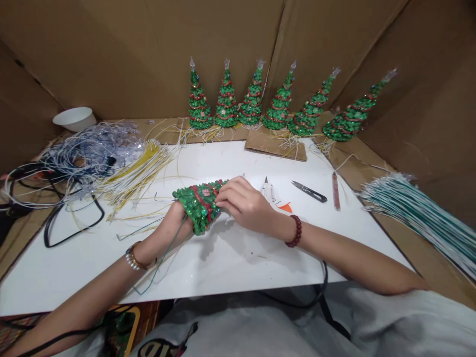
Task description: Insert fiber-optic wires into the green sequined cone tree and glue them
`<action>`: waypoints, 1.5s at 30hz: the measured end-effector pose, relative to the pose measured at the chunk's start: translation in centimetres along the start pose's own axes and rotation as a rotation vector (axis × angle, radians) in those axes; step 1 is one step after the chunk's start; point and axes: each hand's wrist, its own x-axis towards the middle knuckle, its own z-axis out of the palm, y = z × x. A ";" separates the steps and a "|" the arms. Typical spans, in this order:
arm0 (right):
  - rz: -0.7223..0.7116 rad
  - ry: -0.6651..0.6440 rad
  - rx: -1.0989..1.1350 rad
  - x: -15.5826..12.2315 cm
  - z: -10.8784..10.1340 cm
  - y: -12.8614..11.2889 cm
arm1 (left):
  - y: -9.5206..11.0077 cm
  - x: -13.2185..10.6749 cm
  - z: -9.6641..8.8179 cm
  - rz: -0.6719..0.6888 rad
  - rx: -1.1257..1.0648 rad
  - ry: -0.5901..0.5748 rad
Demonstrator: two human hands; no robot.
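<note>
Thread snips near right hand

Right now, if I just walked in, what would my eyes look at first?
You'd probably see the row of six sparkly green Christmas trees first, standing along the back behind the white board. In the middle, the left hand and right hand hold another sequined tree tipped over. Big bundles of wires lie on both sides, yellow wires on the left and green-and-white wires on the right.
</note>
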 end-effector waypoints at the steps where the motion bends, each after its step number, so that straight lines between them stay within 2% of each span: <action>1: -0.021 0.011 -0.014 -0.3 -0.1 0.0 | 0.0 0.0 0.0 0.021 0.015 -0.008; 10: -0.160 -0.023 -0.203 -1.4 -0.6 0.2 | -0.8 -0.5 0.3 0.054 0.093 0.041; 16: -0.194 0.014 -0.176 -1.3 -0.2 0.1 | -2.1 -0.5 0.5 0.023 0.042 0.057; 19: -0.220 0.034 -0.177 -1.3 0.1 0.2 | -1.8 -0.3 0.7 -0.017 -0.020 0.048; 22: -0.236 0.035 -0.200 -1.3 0.4 0.3 | -0.6 0.1 0.7 -0.030 -0.018 0.054; 24: -0.215 0.029 -0.198 -1.3 0.4 0.3 | 0.1 0.3 0.5 -0.028 -0.017 0.053; 27: -0.125 0.029 -0.143 -1.2 0.4 0.1 | 0.3 0.1 -0.6 -0.052 -0.063 -0.025; 29: -0.053 0.034 -0.097 -1.1 0.3 -0.2 | 0.1 -0.3 -1.9 -0.116 -0.100 -0.083; 32: 0.007 0.051 -0.043 -0.9 0.0 -0.7 | 0.4 -1.1 -3.8 -0.306 -0.208 -0.190; 35: 0.026 0.043 -0.036 -0.8 0.0 -1.0 | 1.3 -1.4 -4.7 -0.390 -0.339 -0.317; 39: 0.051 0.051 -0.035 -0.9 0.5 -0.9 | 1.8 -0.8 -3.9 -0.397 -0.416 -0.272; 45: 0.064 0.134 0.065 -0.7 1.3 -0.3 | 0.9 -0.5 -2.9 -0.426 -0.591 -0.225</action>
